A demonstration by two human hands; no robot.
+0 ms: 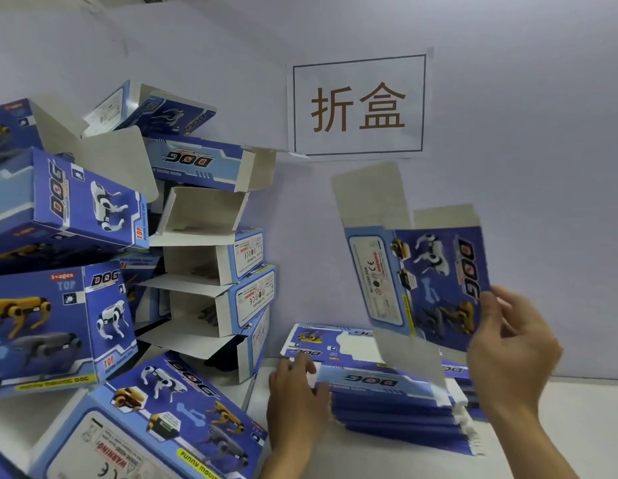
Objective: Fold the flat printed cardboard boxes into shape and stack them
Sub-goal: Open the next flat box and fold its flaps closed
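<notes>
- Folded boxes (204,271) piled messily at left, against the wall (508,98).
- My left hand (295,385) rests on the flat-box stack (397,402) on the table (369,458), fingers relaxed.
- Paper sign (358,105) on wall above.
- My right hand (508,344) pinches one flat box (418,278) by its right edge, raised upright over the stack.

White table (542,426) under everything here. Right between the two hands sits the stack of flat boxes (397,406), blue printed sheets fanned at their edges, lying straight on the surface, with the left hand (295,392) resting against its near end. Out past the left hand, the pile of folded boxes (93,271) climbs from the tabletop against the wall, several tilted, flaps open. The nearest folded box (169,420) lies on its side just left of that hand.
</notes>
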